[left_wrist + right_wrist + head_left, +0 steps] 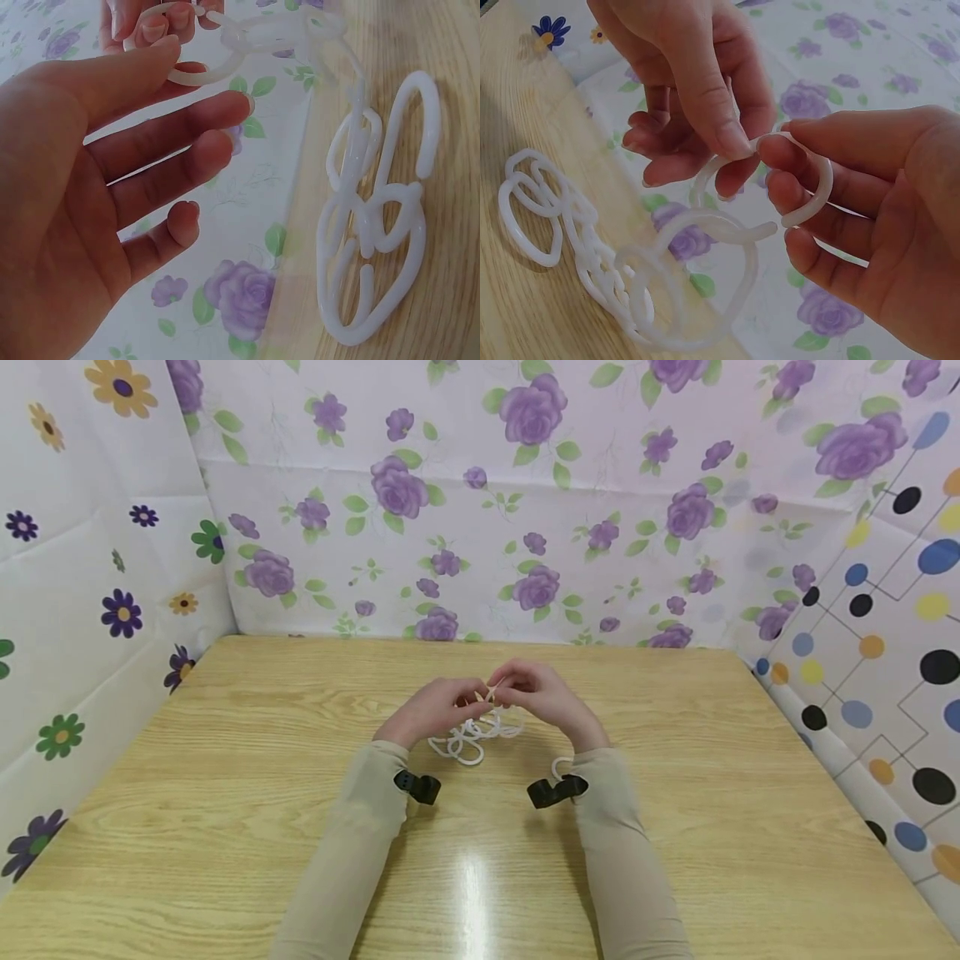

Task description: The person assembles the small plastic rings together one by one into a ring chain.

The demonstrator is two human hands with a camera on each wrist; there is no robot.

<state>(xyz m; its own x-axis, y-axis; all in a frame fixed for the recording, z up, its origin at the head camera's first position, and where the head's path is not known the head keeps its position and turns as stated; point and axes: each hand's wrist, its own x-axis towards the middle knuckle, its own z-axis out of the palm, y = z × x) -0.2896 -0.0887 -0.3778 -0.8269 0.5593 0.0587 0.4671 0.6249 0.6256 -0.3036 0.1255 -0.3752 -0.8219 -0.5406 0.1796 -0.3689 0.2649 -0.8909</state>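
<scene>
Both hands meet above the table around one white plastic chain link (810, 211), a ring with a gap in its side. My left hand (438, 708) pinches it between thumb and index finger, its other fingers spread loosely. From the opposite side, my right hand (546, 695) pinches the same link, thumb and fingers bent around it. Another white link hangs from it in the right wrist view, near the gap. Below, a white plastic chain (352, 169) of several joined links trails down and lies heaped on the wood. Fingers partly hide the held link.
A separate white piece (557, 767), apparently another link, lies by the right wrist, partly hidden by the sleeve. Black cameras (426, 789) sit on both wrists. The wooden table (225, 793) is bordered by patterned cloth walls at the back, left and right.
</scene>
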